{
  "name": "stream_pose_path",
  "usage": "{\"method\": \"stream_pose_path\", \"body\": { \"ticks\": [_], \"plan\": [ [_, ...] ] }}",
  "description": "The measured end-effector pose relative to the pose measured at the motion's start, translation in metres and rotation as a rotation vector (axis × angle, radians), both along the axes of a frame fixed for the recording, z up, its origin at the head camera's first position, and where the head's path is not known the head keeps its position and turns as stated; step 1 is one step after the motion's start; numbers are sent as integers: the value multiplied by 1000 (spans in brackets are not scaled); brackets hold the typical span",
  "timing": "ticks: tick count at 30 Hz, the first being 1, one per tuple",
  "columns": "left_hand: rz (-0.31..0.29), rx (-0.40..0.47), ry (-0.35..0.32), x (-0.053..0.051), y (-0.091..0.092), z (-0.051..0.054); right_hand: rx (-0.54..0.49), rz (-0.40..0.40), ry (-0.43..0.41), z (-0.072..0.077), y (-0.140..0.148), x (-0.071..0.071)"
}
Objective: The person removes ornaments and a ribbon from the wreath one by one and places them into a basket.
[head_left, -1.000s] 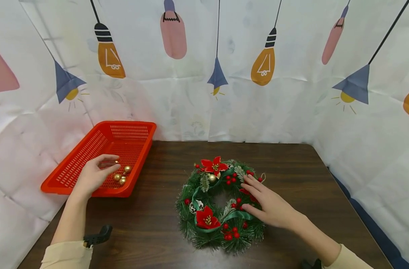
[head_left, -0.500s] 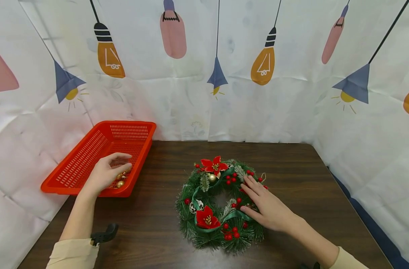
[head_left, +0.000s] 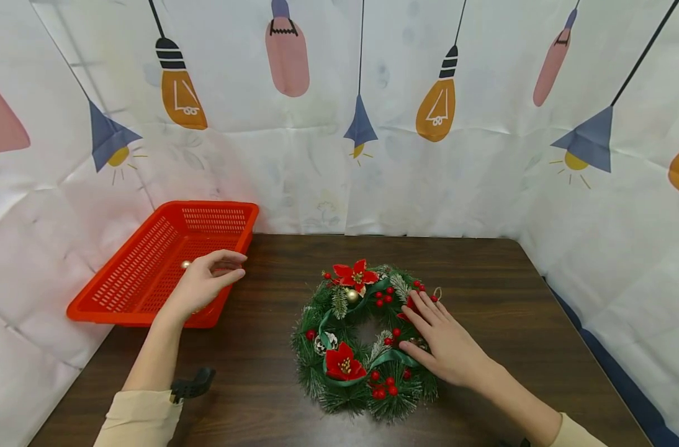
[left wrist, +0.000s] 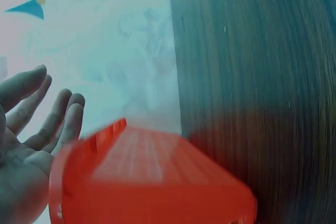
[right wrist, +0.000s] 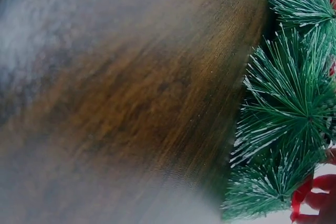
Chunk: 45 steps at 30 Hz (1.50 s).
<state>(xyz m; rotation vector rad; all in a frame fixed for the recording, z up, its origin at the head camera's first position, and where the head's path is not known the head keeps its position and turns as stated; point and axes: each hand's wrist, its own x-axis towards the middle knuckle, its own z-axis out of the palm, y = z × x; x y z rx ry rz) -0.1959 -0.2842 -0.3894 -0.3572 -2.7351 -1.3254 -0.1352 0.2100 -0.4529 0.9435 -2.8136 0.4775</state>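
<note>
My left hand (head_left: 204, 282) is above the right rim of a red plastic basket (head_left: 166, 230), fingers loosely bent. Nothing shows between fingers and thumb in the head view or the left wrist view. A gold bauble (head_left: 186, 264) lies in the basket left of this hand, which hides part of the basket floor. Spread and fairly straight, the fingers of my right hand (head_left: 448, 341) rest on the right side of a green Christmas wreath (head_left: 317, 310). Red poinsettias (head_left: 345, 362), red berries, pine cones, a green ribbon and a gold bauble (head_left: 352, 296) decorate it.
A dark brown wooden table (head_left: 462, 261) carries both basket and wreath. Behind it hangs a white cloth (head_left: 317, 174) printed with lamps and bulbs. A black wrist mount (head_left: 193, 383) sticks out beside the left sleeve.
My left hand has moved right across the basket to its right edge, uncovering a gold bauble on the left and covering others. The right hand has barely moved on the wreath.
</note>
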Motion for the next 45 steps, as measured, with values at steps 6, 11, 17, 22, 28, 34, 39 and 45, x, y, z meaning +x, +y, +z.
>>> {"method": "stream_pose_path", "body": {
  "ticks": [6,11,17,22,28,34,39,45],
  "plan": [
    [-71,31,-5,-5,23,-4,-6,-6,7,0,0,1],
    [-157,73,9,-8,44,-1,9,-19,-11,1,0,1],
    [-239,107,-13,-9,66,0,12,-29,-37,1,0,0],
    [-273,114,-8,-12,81,-1,26,-33,-48,1,0,-1],
    [-312,91,21,-18,100,-1,24,-28,-47,1,0,-1],
    [-355,81,17,-24,117,-2,21,-29,-46,1,0,-1],
    [-392,80,-5,-28,131,-4,21,-36,-45,0,0,0],
    [-430,78,-18,-33,145,-6,18,-37,-56,-1,0,-1]
  ]
}}
